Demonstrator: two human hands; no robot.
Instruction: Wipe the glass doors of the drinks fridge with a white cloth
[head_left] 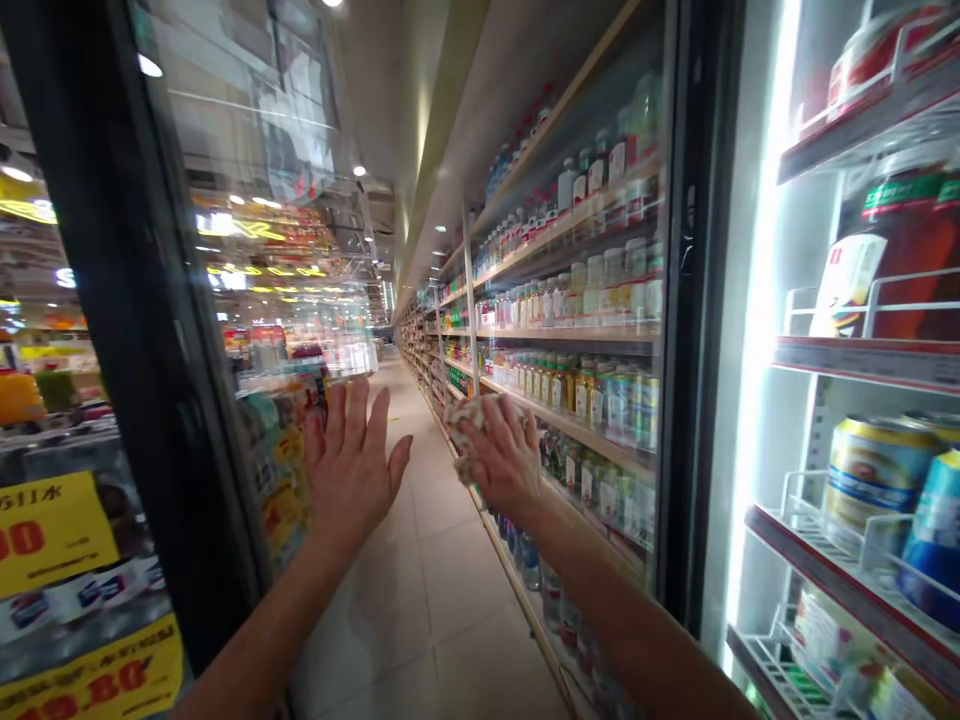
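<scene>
A glass cooler door with a black frame (pixel 124 300) stands open in front of me, with shelves and floor showing through its pane. My left hand (pixel 352 470) is raised flat at the glass, fingers apart and nothing in it. To its right, my right hand (pixel 510 465) presses a crumpled, pale patterned cloth (pixel 466 425) toward the pane. The fingers lie bent over the cloth, which sticks out on their left side and is slightly blurred.
Lit cooler shelves (pixel 862 355) hold bottles and cans (pixel 877 480) close on the right. Yellow price signs (pixel 52 530) and packed drinks are at the lower left. Through the glass appear long bottle shelves (pixel 570 335) and a tiled aisle floor (pixel 442 570).
</scene>
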